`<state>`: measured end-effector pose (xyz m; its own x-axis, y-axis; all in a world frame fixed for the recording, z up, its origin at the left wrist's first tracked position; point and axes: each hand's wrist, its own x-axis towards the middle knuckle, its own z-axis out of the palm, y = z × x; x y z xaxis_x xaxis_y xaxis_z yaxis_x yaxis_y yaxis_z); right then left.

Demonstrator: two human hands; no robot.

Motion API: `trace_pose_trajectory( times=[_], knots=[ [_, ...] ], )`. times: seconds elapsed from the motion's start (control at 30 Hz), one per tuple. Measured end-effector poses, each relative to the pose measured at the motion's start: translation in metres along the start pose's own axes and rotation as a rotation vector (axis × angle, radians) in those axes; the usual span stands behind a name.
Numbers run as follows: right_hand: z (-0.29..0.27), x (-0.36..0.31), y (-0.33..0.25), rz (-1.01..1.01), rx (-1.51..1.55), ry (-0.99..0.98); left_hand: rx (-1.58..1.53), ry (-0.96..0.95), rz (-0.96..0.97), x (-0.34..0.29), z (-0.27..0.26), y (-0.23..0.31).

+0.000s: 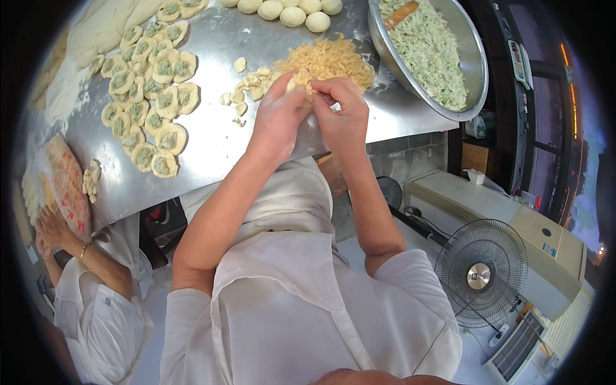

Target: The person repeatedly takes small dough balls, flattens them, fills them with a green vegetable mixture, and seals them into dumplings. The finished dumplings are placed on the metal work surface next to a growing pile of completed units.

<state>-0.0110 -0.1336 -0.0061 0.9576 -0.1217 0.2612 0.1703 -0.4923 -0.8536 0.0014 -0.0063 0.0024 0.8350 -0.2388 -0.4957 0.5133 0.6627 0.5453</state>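
Over the near edge of the metal table, my left hand [276, 120] and my right hand [343, 117] meet with their fingertips together. Between them they pinch a small piece of dough [299, 81], yellowish and partly covered by the fingers. Just beyond my hands lies a heap of yellow crumbly shreds [337, 56]. Beside my left hand are several small dough bits [253, 83], loosely scattered. Farther left, many open dough rounds [154, 83] bear a dab of pale green filling. Whole smooth dough balls [292, 16] sit at the far side.
A big steel bowl [476, 96] of shredded green filling [423, 58], with a wooden handle [401, 14] in it, stands at the table's right. A co-worker's hands [58, 231] touch a patterned bag [67, 186] at lower left. A fan [481, 273] stands at lower right.
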Motion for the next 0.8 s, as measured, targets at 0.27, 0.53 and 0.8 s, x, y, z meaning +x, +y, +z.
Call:
trace_pose_trajectory(
  times=[0.27, 0.53, 0.8],
  knots=[
    [0.018, -0.006, 0.000, -0.109, -0.132, 0.068, -0.029, -0.033, 0.065, 0.000, 0.004, -0.007],
    [-0.029, 0.003, -0.020, 0.194, 0.050, -0.130, -0.206, -0.074, -0.032, -0.005, -0.006, 0.011],
    [-0.017, 0.011, -0.017, 0.324, 0.102, -0.442, 0.000, -0.073, -0.145, -0.010, -0.003, 0.017]
  ],
)
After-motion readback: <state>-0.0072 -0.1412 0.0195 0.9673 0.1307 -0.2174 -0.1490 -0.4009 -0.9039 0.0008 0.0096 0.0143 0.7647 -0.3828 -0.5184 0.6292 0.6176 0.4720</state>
